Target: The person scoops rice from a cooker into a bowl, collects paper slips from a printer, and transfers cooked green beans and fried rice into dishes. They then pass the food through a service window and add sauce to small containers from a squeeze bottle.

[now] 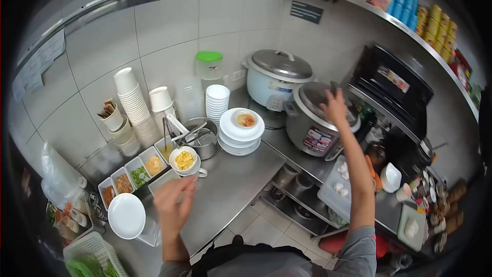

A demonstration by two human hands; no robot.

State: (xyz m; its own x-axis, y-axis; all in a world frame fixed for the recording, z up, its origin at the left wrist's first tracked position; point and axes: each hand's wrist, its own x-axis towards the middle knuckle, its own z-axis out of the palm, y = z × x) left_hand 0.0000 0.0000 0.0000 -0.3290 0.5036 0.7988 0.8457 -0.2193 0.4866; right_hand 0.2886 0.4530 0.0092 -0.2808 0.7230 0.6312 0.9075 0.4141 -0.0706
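Note:
My right hand (334, 106) reaches out to the lid handle of the nearer steel rice cooker (310, 128) and rests on top of it. Fingers bunched, my left hand (174, 202) hovers just below a white bowl of yellow food (184, 160) on the steel counter (230, 184); whether it pinches anything is unclear. A small bowl with orange sauce (245, 119) sits on a stack of white plates (240, 136). A second, white rice cooker (274, 79) stands behind.
A row of topping trays (130, 177) lines the counter's left side, beside a metal pot with utensils (201, 138), stacked paper cups (130, 97) and white bowls (217, 101). A white plate (126, 216) lies near the front. A black oven (392, 90) stands right, under a shelf of cans (433, 20).

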